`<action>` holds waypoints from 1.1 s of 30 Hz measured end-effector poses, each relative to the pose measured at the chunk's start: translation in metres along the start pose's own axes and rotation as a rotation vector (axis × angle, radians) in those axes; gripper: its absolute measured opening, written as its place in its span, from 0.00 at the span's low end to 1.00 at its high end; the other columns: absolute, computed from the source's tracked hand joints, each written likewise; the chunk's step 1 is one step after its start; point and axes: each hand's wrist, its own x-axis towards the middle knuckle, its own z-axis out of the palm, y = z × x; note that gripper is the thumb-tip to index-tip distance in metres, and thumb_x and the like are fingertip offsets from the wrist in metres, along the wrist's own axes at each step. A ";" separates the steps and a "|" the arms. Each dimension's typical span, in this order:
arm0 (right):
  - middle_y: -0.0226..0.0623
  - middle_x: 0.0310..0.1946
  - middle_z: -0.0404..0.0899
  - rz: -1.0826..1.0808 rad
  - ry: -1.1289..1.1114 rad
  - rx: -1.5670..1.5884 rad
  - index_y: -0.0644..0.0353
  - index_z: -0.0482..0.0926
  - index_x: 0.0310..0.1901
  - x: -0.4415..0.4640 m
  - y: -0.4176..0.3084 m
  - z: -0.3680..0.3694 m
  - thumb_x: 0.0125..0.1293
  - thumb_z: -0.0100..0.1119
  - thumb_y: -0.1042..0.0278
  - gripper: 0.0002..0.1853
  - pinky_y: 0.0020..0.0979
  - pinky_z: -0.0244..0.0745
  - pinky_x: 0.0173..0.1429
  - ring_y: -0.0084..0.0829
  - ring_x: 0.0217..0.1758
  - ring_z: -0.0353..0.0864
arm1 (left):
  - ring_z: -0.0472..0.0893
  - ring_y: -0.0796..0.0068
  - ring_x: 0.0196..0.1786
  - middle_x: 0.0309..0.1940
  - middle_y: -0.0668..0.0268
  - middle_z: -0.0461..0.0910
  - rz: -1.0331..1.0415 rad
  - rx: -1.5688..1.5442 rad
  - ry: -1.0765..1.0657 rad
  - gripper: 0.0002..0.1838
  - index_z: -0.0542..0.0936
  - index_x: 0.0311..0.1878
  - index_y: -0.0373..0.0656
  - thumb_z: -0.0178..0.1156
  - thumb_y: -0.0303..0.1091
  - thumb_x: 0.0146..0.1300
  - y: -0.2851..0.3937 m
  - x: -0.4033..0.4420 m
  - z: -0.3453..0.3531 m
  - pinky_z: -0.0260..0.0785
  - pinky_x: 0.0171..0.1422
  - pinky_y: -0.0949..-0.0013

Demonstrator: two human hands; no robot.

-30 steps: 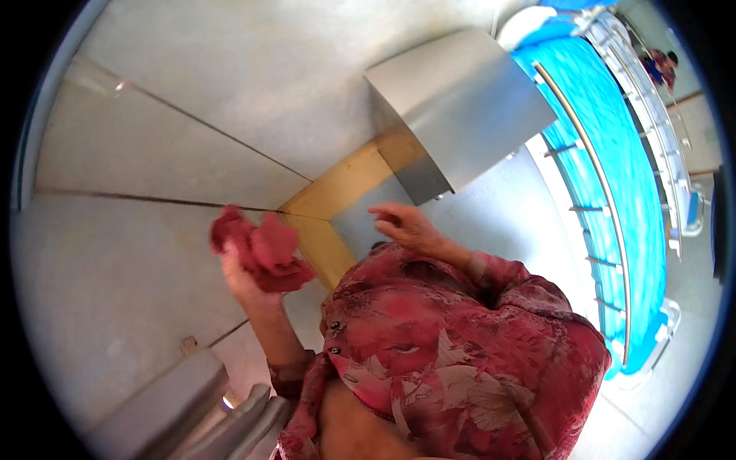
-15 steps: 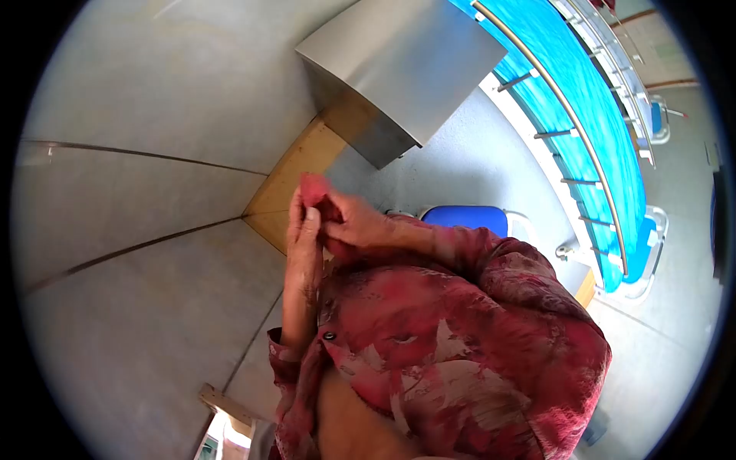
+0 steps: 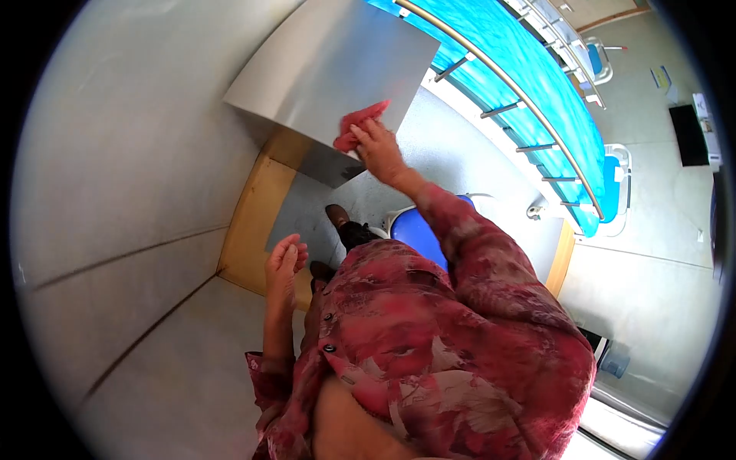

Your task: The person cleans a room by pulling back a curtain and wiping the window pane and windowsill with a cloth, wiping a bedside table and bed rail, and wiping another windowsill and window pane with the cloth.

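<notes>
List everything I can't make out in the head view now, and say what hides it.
All in the head view:
Red cloth: the part under the right hand is hidden by its fingers.
Blue seat: partly covered by the right sleeve.
Metal cabinet: cut off by the top edge.
Blue sheeting: also cut off at the top.
Yellow-and-blue item far right: too small to identify.

Matt cloth is seen in the red rag [image 3: 351, 124], smooth metal in the cabinet [image 3: 330, 69], glossy, plastic-like finish on the far-right blue sheet [image 3: 537, 77].
</notes>
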 end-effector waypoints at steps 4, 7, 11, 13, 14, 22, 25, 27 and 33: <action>0.49 0.63 0.65 -0.037 -0.003 -0.018 0.56 0.70 0.62 0.031 -0.006 0.016 0.62 0.54 0.69 0.24 0.51 0.60 0.67 0.54 0.68 0.62 | 0.77 0.80 0.43 0.42 0.68 0.80 -0.027 0.082 0.015 0.15 0.75 0.57 0.42 0.52 0.37 0.72 0.025 0.031 0.011 0.71 0.50 0.73; 0.48 0.61 0.66 -0.085 -0.017 0.051 0.57 0.70 0.62 0.074 -0.003 0.016 0.63 0.53 0.71 0.23 0.49 0.59 0.67 0.51 0.68 0.63 | 0.77 0.80 0.44 0.41 0.68 0.80 0.013 0.055 0.021 0.15 0.76 0.55 0.40 0.53 0.37 0.71 0.053 0.048 0.032 0.70 0.51 0.73; 0.45 0.60 0.68 -0.143 -0.042 0.059 0.56 0.72 0.60 0.129 0.013 0.030 0.63 0.53 0.72 0.22 0.47 0.61 0.67 0.49 0.67 0.64 | 0.77 0.77 0.45 0.42 0.65 0.80 0.364 0.127 -0.042 0.11 0.78 0.48 0.38 0.55 0.33 0.69 0.107 0.064 0.071 0.69 0.53 0.73; 0.45 0.60 0.68 -0.172 -0.040 0.060 0.56 0.72 0.60 0.151 0.025 0.041 0.63 0.52 0.72 0.22 0.46 0.61 0.67 0.49 0.67 0.64 | 0.77 0.74 0.46 0.39 0.63 0.79 0.606 0.313 0.047 0.07 0.77 0.44 0.36 0.51 0.26 0.68 0.169 0.048 0.106 0.69 0.54 0.70; 0.45 0.60 0.68 -0.175 -0.051 0.075 0.56 0.72 0.60 0.162 0.034 0.045 0.63 0.52 0.72 0.22 0.46 0.61 0.67 0.49 0.67 0.64 | 0.78 0.68 0.46 0.41 0.56 0.80 0.818 0.294 0.060 0.08 0.78 0.42 0.33 0.54 0.26 0.65 0.195 0.039 0.117 0.70 0.54 0.67; 0.46 0.64 0.65 -0.094 -0.026 -0.007 0.52 0.68 0.65 0.217 0.067 0.069 0.65 0.52 0.69 0.25 0.50 0.59 0.68 0.51 0.69 0.62 | 0.76 0.63 0.36 0.35 0.50 0.77 1.733 0.107 -0.278 0.19 0.75 0.47 0.35 0.46 0.44 0.70 0.358 -0.003 0.181 0.71 0.47 0.56; 0.44 0.61 0.68 -0.049 -0.007 -0.034 0.54 0.71 0.62 0.186 0.063 0.057 0.60 0.52 0.73 0.26 0.46 0.60 0.66 0.49 0.68 0.64 | 0.76 0.63 0.36 0.36 0.50 0.77 1.705 0.130 -0.349 0.19 0.75 0.47 0.35 0.46 0.44 0.70 0.363 -0.001 0.178 0.71 0.47 0.56; 0.47 0.60 0.69 -0.032 0.027 0.026 0.57 0.73 0.61 0.151 0.058 0.038 0.59 0.52 0.73 0.25 0.48 0.60 0.66 0.50 0.66 0.66 | 0.76 0.63 0.36 0.36 0.50 0.77 1.687 0.112 -0.392 0.19 0.74 0.47 0.34 0.46 0.44 0.70 0.365 0.001 0.173 0.71 0.47 0.56; 0.52 0.61 0.67 0.138 -0.013 0.087 0.56 0.74 0.60 0.051 0.034 0.003 0.58 0.55 0.74 0.24 0.53 0.59 0.67 0.55 0.67 0.64 | 0.77 0.63 0.36 0.37 0.50 0.77 1.677 0.061 -0.443 0.19 0.74 0.48 0.34 0.47 0.43 0.70 0.362 0.009 0.158 0.71 0.47 0.57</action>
